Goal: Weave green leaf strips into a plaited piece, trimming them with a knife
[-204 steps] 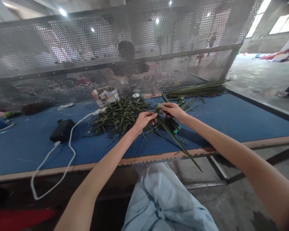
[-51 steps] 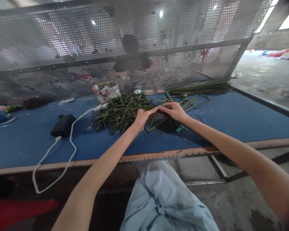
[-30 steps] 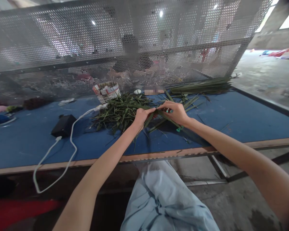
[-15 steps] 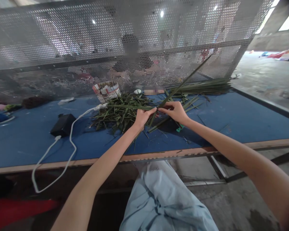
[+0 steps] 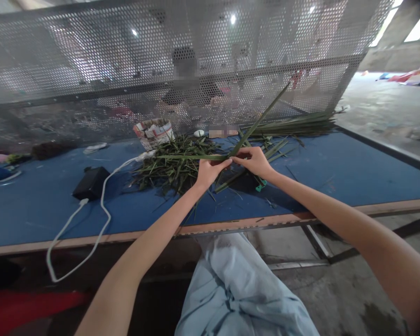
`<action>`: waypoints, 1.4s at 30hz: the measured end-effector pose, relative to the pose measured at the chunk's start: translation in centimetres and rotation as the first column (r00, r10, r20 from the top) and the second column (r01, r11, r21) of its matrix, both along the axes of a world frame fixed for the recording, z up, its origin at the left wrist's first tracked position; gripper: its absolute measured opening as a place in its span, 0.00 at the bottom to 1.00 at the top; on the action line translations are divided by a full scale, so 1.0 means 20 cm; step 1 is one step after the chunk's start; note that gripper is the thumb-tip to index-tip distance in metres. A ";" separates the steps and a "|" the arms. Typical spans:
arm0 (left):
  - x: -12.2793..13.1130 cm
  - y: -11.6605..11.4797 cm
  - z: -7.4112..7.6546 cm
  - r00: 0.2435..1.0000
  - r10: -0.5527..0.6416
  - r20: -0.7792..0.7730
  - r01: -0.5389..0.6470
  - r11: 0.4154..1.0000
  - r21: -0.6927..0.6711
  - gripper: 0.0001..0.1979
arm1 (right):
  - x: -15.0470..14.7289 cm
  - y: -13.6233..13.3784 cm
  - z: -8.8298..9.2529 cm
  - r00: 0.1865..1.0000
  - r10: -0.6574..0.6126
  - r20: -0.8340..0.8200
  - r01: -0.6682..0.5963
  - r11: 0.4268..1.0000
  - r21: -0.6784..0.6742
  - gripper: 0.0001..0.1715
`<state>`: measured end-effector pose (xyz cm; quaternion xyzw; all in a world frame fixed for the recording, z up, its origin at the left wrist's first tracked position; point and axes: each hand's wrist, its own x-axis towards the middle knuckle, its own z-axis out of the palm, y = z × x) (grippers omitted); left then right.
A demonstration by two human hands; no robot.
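Observation:
Long green leaf strips (image 5: 262, 119) cross between my two hands, one pointing up and right, another lying out to the left. My left hand (image 5: 210, 171) is closed, pinching the strips at the crossing. Close against it, my right hand (image 5: 254, 161) also pinches there, thumb tip nearly touching the left thumb. What exactly lies under the fingertips is hidden. Behind and left of my hands is a heap of cut green leaf pieces (image 5: 175, 172). A small green object (image 5: 261, 185) lies just below my right hand.
A bundle of long leaves (image 5: 297, 125) lies at the back right of the blue table (image 5: 364, 172). A newspaper-covered container (image 5: 156, 133) stands behind the heap. Left are a black box (image 5: 91, 183) and a white cable (image 5: 103, 200) hanging over the edge. A perforated metal screen (image 5: 108, 70) rises behind.
The upward-pointing leaf strip has swung a little left and stands steeper, its tip lower. My hands stay together at the same crossing, thumbs shifted slightly.

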<state>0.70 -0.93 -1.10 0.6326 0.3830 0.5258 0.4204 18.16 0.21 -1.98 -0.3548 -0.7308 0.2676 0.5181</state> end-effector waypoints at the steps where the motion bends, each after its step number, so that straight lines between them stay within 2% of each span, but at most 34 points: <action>1: 0.00 0.01 0.00 1.000 -0.007 -0.010 0.007 1.000 0.008 0.08 | 0.00 0.00 0.00 1.000 -0.003 0.001 0.003 1.000 -0.003 0.18; 8: -0.01 0.03 -0.01 0.997 -0.072 0.039 0.074 0.996 -0.044 0.08 | -0.01 0.00 0.00 0.999 0.038 -0.037 -0.043 0.988 -0.151 0.21; 14: 0.00 -0.02 0.03 0.992 -0.073 0.100 0.090 0.979 -0.181 0.07 | -0.02 -0.02 0.01 0.998 0.019 -0.058 -0.026 0.991 -0.135 0.21; 20: -0.02 0.01 0.03 0.982 -0.142 0.121 0.168 0.955 -0.243 0.10 | -0.02 -0.02 0.01 0.994 0.020 -0.109 -0.036 0.988 -0.150 0.21; 23: -0.04 0.03 0.04 0.952 -0.216 0.218 0.279 0.905 -0.320 0.11 | -0.01 -0.01 0.02 0.989 0.056 -0.137 -0.079 0.982 -0.169 0.20; 27: -0.06 0.03 0.07 0.878 -0.283 0.386 0.440 0.794 -0.419 0.11 | 0.02 0.01 0.03 0.970 0.150 -0.191 -0.193 0.955 -0.226 0.19; 31: -0.07 0.01 0.08 0.874 -0.299 0.383 0.466 0.740 -0.485 0.09 | 0.02 0.02 0.03 0.959 0.228 -0.167 -0.265 0.932 -0.248 0.20; 36: -0.06 0.00 0.08 0.895 -0.283 0.344 0.432 0.739 -0.516 0.10 | 0.01 0.00 0.02 0.948 0.282 -0.146 -0.313 0.905 -0.287 0.20; 42: -0.07 0.07 0.03 0.913 -0.263 0.310 0.389 0.787 -0.478 0.05 | -0.01 -0.02 0.01 0.965 0.173 -0.197 -0.224 0.935 -0.276 0.19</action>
